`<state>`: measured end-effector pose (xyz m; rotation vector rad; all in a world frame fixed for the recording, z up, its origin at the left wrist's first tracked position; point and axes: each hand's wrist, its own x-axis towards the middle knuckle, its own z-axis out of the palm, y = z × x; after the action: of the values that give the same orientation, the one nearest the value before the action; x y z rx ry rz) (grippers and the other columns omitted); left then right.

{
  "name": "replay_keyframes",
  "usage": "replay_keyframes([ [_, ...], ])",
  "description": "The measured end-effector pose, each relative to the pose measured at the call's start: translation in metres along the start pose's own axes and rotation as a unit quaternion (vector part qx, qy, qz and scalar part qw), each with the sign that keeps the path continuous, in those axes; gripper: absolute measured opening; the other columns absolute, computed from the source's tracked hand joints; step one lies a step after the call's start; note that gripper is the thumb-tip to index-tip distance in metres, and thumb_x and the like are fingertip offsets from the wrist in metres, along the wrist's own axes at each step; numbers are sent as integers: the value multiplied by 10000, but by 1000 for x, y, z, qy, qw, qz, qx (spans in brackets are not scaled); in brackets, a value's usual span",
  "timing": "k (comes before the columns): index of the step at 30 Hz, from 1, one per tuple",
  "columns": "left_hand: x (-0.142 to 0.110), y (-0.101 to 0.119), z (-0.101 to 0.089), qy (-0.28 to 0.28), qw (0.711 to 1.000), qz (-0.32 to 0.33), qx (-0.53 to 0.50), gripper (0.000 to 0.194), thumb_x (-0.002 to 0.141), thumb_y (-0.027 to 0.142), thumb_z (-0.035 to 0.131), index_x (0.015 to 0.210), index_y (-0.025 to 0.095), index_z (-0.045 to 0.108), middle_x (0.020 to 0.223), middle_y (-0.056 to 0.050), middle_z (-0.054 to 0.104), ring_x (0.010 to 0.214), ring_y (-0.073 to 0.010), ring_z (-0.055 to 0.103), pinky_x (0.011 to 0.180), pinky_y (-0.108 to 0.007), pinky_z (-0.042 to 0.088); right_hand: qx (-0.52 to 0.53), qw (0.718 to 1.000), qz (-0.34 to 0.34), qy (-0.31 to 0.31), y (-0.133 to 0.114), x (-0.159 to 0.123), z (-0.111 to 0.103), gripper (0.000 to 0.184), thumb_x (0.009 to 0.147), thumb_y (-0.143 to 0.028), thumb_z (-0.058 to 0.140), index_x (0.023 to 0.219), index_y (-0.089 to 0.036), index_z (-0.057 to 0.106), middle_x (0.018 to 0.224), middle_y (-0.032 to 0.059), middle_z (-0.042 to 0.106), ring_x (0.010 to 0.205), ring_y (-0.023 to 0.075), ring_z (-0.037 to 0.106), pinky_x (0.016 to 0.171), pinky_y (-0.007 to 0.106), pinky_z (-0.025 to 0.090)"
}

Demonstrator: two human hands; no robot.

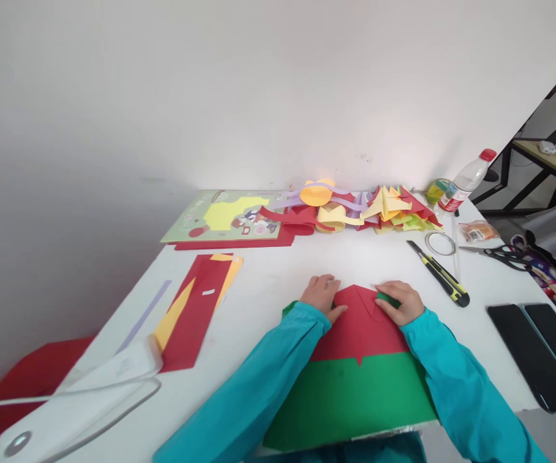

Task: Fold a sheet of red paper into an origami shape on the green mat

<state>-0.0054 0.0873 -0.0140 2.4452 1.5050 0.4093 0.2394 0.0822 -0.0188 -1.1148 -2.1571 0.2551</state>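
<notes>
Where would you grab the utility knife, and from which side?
I'd put the grip on the thick rear half of the handle, coming from above and the near right. The utility knife lies flat on a slant, its handle end toward the person and its narrow blade end pointing away, so that approach should keep fingers off the blade.

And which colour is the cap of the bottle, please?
The cap is red; it shows in the head view.
</notes>
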Motion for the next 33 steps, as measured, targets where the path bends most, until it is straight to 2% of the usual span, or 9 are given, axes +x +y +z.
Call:
replay_keyframes([
  [5,18,6,7,1,1000,-22,-14,386,587,327,738,915,147,643,1135,-131,491,970,-264,470,856,-392,431,41,999,7,13,4,3,0,263,781,-341,571,961,-171,661,845,85,685,794,183,625,728,312,517],
  [10,23,13,4,-4,997,-56,-59,342,517,237,774,809,168,610,1083,-94,523,967,-257,491,854,-398,430,36,999,12,-17,4,0,3,338,775,-400,560,1027,-186,635,928,89,670,872,203,605,783,356,489],
  [15,22,24,-5,-19,986,-71,-150,365,543,125,720,840,180,515,761,-3,613,730,-177,594,681,-302,499,16,998,41,-39,-5,-2,6,548,689,-525,607,1109,-175,588,1049,130,633,985,281,563,842,465,431],
  [19,14,37,-30,3,975,-39,-218,430,587,52,657,953,183,474,731,29,638,695,-125,613,691,-238,500,147,984,99,-29,-23,5,-5,313,722,-441,614,911,-193,641,823,57,691,733,195,637,684,336,516],
  [21,8,44,-50,77,959,36,-271,382,628,49,618,965,182,500,742,13,641,659,-116,601,652,-233,500,181,976,117,19,-39,10,-18,141,749,-340,617,758,-200,629,653,13,662,583,153,609,558,281,511],
  [24,-2,54,-79,227,904,247,-266,143,721,66,538,765,196,580,744,-16,637,696,-131,565,637,-262,486,194,971,-24,139,-65,13,-38,78,772,-150,569,794,-206,618,785,42,670,757,182,623,682,344,511],
  [26,-10,57,-87,304,886,283,-207,179,715,29,508,713,195,575,843,-40,637,798,-162,545,692,-312,482,128,966,-103,199,-78,10,-46,157,755,-93,561,836,-216,617,826,50,668,826,210,612,716,399,488],
  [30,-22,53,-70,364,905,176,-134,176,726,46,526,787,196,593,1010,-83,566,905,-195,525,709,-342,494,-61,958,-171,223,-81,-1,-40,171,774,-88,568,888,-203,623,867,51,681,851,206,596,727,411,450],
  [33,-27,39,-42,319,933,80,-149,229,770,95,496,967,183,574,980,-91,543,859,-177,562,681,-314,526,-147,956,-200,156,-72,-4,-26,129,798,-87,551,876,-155,628,862,70,690,837,205,586,717,393,441],
])
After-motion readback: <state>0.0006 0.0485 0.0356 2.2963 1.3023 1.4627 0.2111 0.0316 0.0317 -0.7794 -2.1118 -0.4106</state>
